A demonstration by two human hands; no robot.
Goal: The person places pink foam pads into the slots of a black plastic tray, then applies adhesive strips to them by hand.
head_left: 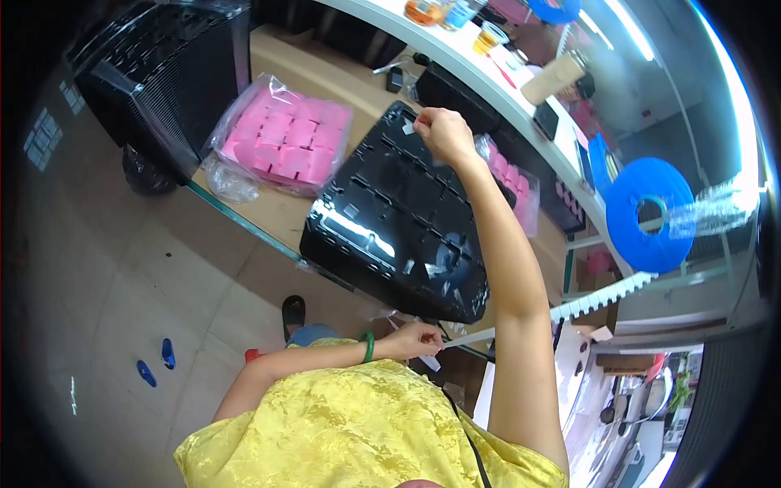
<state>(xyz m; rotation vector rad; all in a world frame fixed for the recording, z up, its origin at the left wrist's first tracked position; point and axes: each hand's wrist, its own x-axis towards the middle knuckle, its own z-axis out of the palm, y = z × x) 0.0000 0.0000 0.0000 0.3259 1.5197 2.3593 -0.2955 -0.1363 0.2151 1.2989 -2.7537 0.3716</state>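
A black plastic tray (382,195) with slots and ridges lies in front of me, shiny along its near side. My right hand (443,134) reaches over it to the far corner. Its fingers are pinched on a small white sticker (408,128) at the tray's surface. Close to my body, below the tray's near edge, my left hand (412,340) is closed in a pinch on a white strip (472,337). That strip leads right, behind my right forearm, towards a blue reel (651,213). Several small pale pieces (351,210) lie on the tray.
Pink parts in a clear bag (285,138) lie left of the tray; more bagged pink parts (512,180) sit right. Stacked black trays (163,81) stand at far left. A white shelf (455,49) holds cups and a phone (546,120). Blue slippers (167,354) lie on the floor.
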